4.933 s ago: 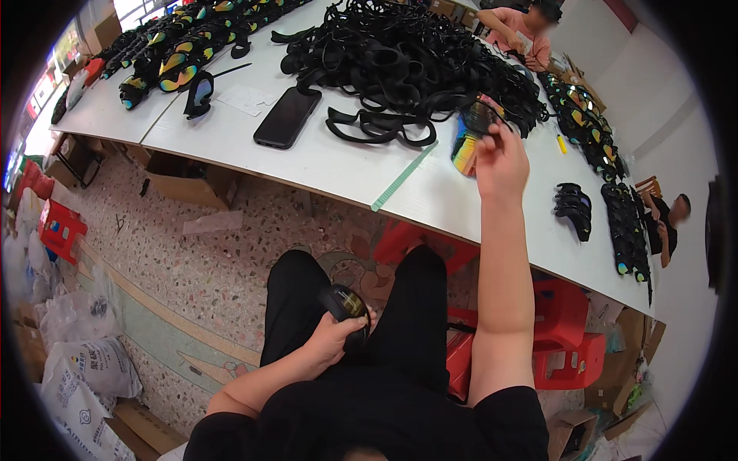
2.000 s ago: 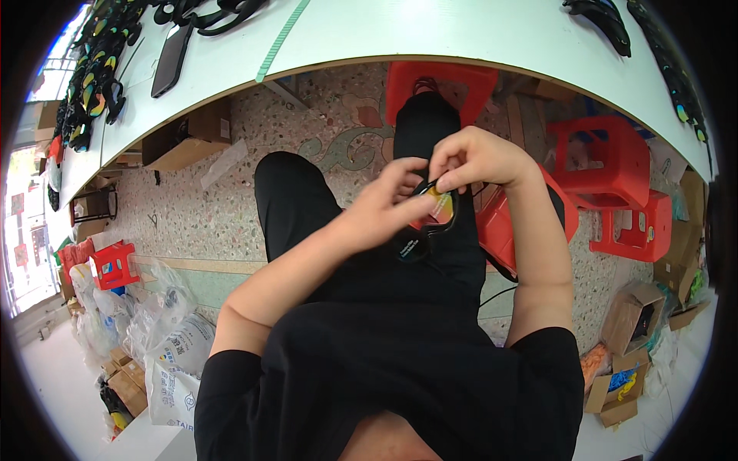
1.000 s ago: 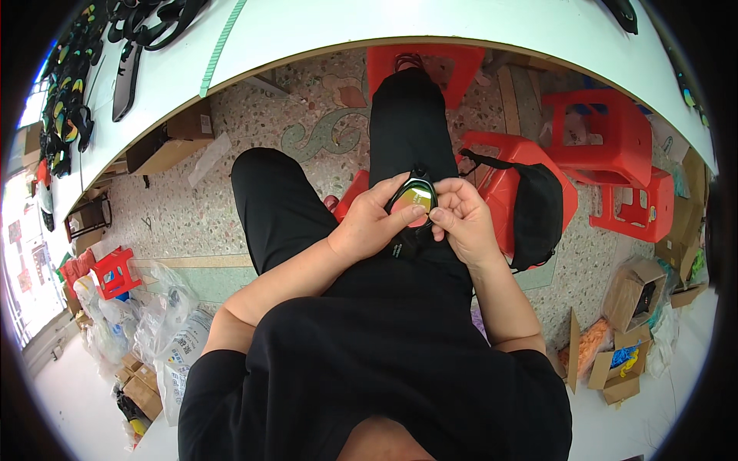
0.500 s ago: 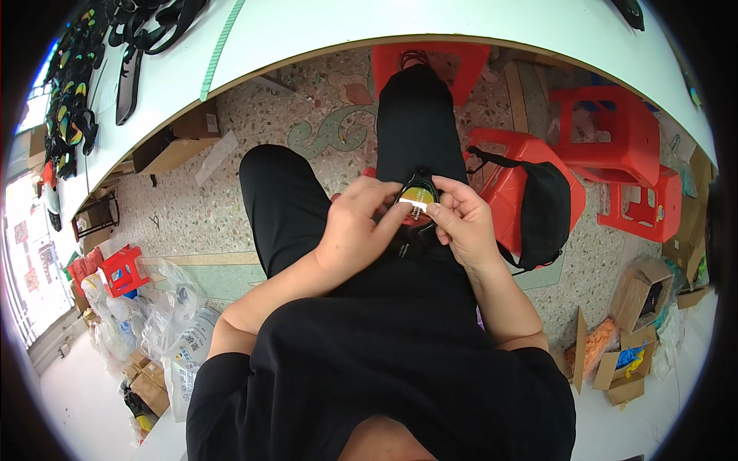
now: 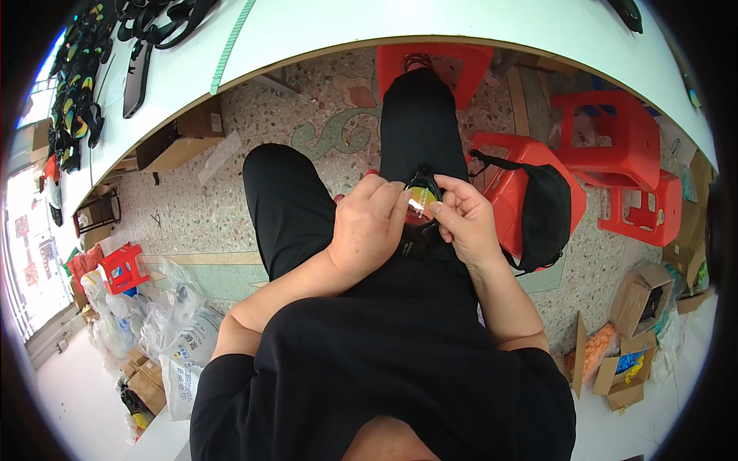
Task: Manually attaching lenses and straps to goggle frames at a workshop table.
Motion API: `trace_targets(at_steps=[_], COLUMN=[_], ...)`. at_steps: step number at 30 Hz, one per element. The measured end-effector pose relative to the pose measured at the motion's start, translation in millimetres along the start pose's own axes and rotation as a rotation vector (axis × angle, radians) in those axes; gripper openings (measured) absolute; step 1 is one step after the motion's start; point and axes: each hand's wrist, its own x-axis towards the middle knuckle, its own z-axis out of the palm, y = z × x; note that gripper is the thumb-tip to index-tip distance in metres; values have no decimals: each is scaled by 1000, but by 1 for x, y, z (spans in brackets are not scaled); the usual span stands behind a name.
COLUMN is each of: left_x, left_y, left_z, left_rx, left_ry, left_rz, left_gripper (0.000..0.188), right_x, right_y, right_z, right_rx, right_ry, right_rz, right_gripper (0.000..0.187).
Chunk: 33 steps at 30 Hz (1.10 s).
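I sit in black clothes with both hands over my lap. My left hand (image 5: 369,224) and my right hand (image 5: 463,219) meet on a small pair of goggles (image 5: 420,203) with a black frame and a yellow-green mirrored lens. Fingers of both hands pinch it from either side, and a small pale strip lies on the lens between the fingertips. Most of the frame is hidden by my fingers.
A white table (image 5: 430,23) curves across the top, with a dark phone (image 5: 137,69) and piles of black goggles (image 5: 157,19) at its left. Red plastic stools (image 5: 615,138) stand to my right, one bearing a black bag (image 5: 542,215). Cardboard boxes (image 5: 638,296) and plastic bags (image 5: 181,323) lie on the floor.
Earlier my right hand reached up to the table for a coloured piece while my left stayed in my lap. Both hands then came together on the goggles; lately only the fingers shift.
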Motion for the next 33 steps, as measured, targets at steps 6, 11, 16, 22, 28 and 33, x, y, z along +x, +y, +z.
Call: trace_targets(at_steps=[6,11,16,22,28,33], left_x=[-1,11,20,25,35,37], left_y=[-6,-5,-9,-10,-7,-6], left_z=[0,-7,-11,-11,-19,-26], left_rx=[-100,-621,-849,-784,-838,-882], left_ry=[32,-206,-359,-437,-495,-516], left_rz=[-73,-668,-805,-825,-859,-889], left_gripper=[8,9,9,11,10,9], right_x=[0,-1,3,11,25,36], right_y=[2,0,-18,-31,-39,-48], right_z=[-4,-8,-15,-17,-19,-18], right_rx=[2,23,52,189,211,259], right_ry=[-38,-31,-83,-57,-99,-202], right_rz=[0,5,125,332,456,548], right_gripper=[41,37,31,15,11,10])
